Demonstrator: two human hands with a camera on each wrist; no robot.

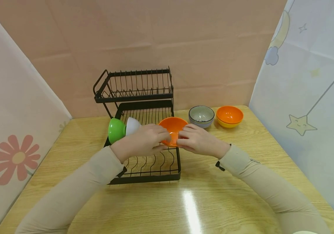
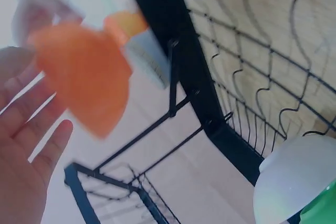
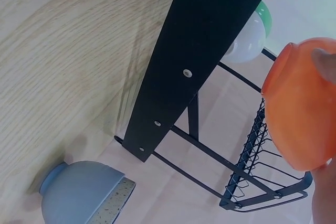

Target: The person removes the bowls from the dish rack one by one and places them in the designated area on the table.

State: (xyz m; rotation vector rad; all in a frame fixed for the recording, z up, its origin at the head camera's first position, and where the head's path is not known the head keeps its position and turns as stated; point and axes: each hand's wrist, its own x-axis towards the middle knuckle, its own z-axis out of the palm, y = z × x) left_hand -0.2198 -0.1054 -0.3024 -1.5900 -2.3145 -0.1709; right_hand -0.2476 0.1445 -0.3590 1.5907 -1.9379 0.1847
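Observation:
An orange bowl (image 1: 174, 125) is held up over the right side of a black dish rack (image 1: 152, 178), its inside turned toward the head camera. My right hand (image 1: 197, 139) grips it from the right; in the right wrist view a fingertip (image 3: 324, 65) presses on the bowl's outside. At the bowl's left side is my left hand (image 1: 147, 139), its fingers spread in the left wrist view; whether they touch the bowl is unclear. A green bowl (image 1: 116, 130) and a white bowl (image 1: 132, 125) stand on their sides in the rack, left of the held bowl.
Right of the rack, a stack of grey-blue bowls (image 1: 201, 117) stands on the wooden table (image 1: 213, 201). Beside it are an orange bowl (image 1: 230, 114) and a yellow bowl (image 1: 227, 124), nested. The rack's upper tier (image 1: 134, 98) rises at the back, near the pink backdrop.

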